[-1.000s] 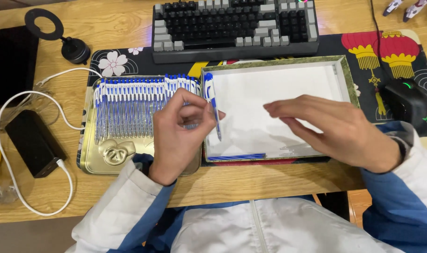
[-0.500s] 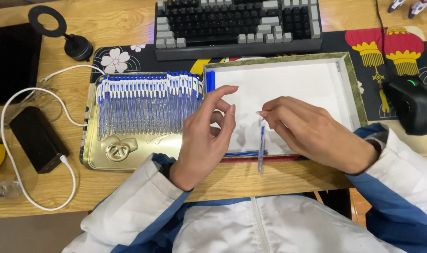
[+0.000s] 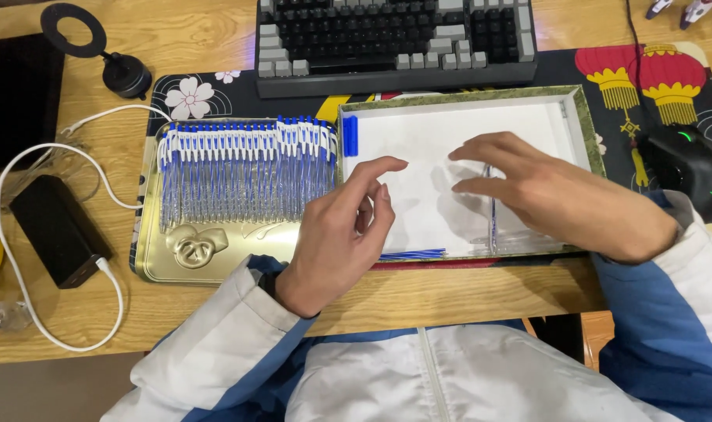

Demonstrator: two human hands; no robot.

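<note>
A wooden desk (image 3: 176, 47) spreads under me, with a keyboard (image 3: 395, 35) at twelve o'clock and a mouse (image 3: 684, 168) at three. My right hand (image 3: 559, 195) lies flat over the white tray (image 3: 450, 117), fingers stretched out and resting on a clear pen (image 3: 493, 211) that stands lengthwise on the tray floor. My left hand (image 3: 340, 234) hovers at the tray's near left corner, fingers loosely curled, holding nothing. At nine o'clock a gold tin (image 3: 191, 262) holds a neat row of blue-capped pens (image 3: 246, 168). A single blue cap (image 3: 350, 135) sits in the tray's far left corner.
</note>
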